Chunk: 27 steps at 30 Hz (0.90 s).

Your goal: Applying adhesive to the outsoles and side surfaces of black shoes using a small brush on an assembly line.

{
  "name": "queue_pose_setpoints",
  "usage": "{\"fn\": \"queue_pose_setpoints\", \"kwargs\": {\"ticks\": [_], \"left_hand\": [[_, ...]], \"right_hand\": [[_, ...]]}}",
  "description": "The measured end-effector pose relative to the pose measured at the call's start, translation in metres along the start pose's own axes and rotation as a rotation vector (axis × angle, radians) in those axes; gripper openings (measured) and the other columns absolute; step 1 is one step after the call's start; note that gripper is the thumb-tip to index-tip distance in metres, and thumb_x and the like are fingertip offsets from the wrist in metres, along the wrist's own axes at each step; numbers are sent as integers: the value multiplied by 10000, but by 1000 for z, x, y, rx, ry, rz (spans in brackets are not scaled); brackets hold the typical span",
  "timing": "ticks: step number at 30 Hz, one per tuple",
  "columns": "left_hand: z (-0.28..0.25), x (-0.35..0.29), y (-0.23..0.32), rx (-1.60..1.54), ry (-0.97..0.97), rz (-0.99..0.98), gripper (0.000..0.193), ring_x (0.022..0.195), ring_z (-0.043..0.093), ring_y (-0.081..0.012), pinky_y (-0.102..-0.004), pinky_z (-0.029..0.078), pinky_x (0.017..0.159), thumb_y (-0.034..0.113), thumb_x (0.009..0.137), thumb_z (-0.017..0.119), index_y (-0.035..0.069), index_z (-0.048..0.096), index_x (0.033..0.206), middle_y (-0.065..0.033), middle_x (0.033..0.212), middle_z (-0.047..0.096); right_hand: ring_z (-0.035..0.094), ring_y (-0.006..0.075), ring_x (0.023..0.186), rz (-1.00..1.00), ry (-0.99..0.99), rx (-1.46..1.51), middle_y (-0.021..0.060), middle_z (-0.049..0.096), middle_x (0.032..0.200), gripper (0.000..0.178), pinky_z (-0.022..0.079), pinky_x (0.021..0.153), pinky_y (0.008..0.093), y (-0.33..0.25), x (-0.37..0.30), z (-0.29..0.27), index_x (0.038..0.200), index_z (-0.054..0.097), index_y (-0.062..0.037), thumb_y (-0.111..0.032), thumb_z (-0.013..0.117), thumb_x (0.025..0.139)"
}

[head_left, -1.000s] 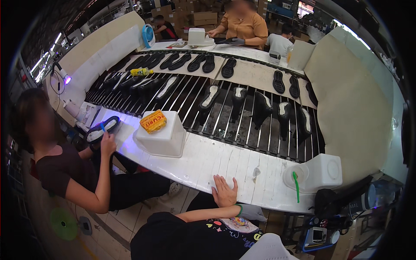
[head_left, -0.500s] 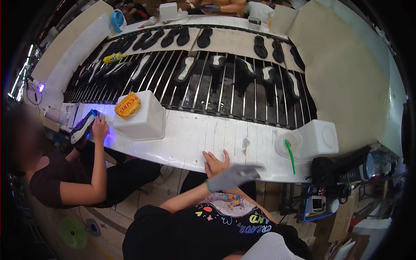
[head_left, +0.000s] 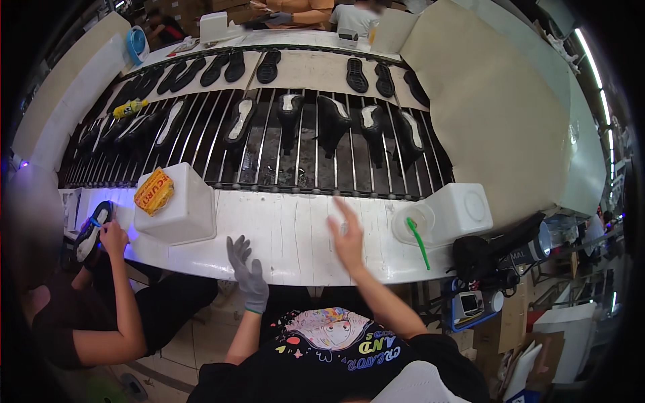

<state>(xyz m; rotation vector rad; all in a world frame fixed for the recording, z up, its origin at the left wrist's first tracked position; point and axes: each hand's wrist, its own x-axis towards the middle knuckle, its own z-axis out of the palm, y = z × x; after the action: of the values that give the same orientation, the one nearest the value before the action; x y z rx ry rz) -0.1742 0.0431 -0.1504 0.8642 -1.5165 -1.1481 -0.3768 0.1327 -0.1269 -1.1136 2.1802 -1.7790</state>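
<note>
Reaching over the white bench (head_left: 295, 242) with the bare right hand (head_left: 347, 236), fingers spread, flat against the surface, gripping nothing; left hand (head_left: 247, 272) in a grey glove, raised at the bench's near edge, fingers loosely apart, likewise empty. Nearest to the right hand: a round white cup (head_left: 412, 221) just to its right, not touching, holding a green brush (head_left: 418, 242) that leans out over the rim; a white square tub (head_left: 460, 211) directly behind the cup. Left of the gloved hand, well apart: a white canister (head_left: 178, 208) bearing an orange label. Beyond the bench: black shoes (head_left: 332, 121) on a rod conveyor (head_left: 269, 151). Far left: a co-worker's hand (head_left: 113, 236) on a shoe (head_left: 91, 232).
</note>
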Motion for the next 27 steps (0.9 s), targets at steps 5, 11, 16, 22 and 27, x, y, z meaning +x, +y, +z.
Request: {"fn": "queue_pose_setpoints", "kwargs": {"ticks": [5, 11, 16, 22, 27], "left_hand": [[6, -9, -14, 470, -131, 419, 793, 1256, 371, -392, -455, 362, 1015, 372, 822, 599, -38, 234, 1394, -262, 1367, 328], [18, 1, -7, 332, -98, 329, 753, 1322, 262, -425, -525, 306, 1046, 322, 813, 623, -29, 278, 1383, -254, 1385, 294], [24, 10, 0, 854, -323, 196, 812, 1365, 160, -454, -549, 168, 1105, 375, 791, 652, -11, 283, 1403, -272, 1460, 192], [24, 11, 0, 866, -354, 151, 848, 1367, 83, -501, -569, 145, 1102, 426, 815, 621, -10, 231, 1429, -329, 1472, 93], [24, 10, -1, 873, -357, 147, 826, 1364, 64, -514, -573, 136, 1100, 430, 828, 609, 15, 232, 1435, -333, 1473, 68]], "right_hand": [[374, 213, 1296, 563, -75, 458, 141, 468, 1351, 593, 276, 1061, 397, 45, 111, -19, 1329, 457, -7, -351, 628, 877], [346, 231, 1290, 723, -67, 493, 110, 473, 1319, 693, 253, 1038, 423, 82, 214, 14, 1307, 468, -11, -443, 685, 810], [519, 211, 1083, 588, 13, 374, 142, 580, 1154, 657, 378, 921, 387, 107, 265, 48, 1202, 527, 46, -378, 759, 756], [637, 258, 877, 514, 160, 270, 170, 654, 986, 619, 499, 745, 346, 141, 292, 60, 1074, 569, 95, -280, 833, 658], [637, 209, 787, 484, 156, -6, 154, 667, 919, 521, 486, 700, 318, 132, 290, 58, 967, 620, 110, -261, 818, 659]]}}
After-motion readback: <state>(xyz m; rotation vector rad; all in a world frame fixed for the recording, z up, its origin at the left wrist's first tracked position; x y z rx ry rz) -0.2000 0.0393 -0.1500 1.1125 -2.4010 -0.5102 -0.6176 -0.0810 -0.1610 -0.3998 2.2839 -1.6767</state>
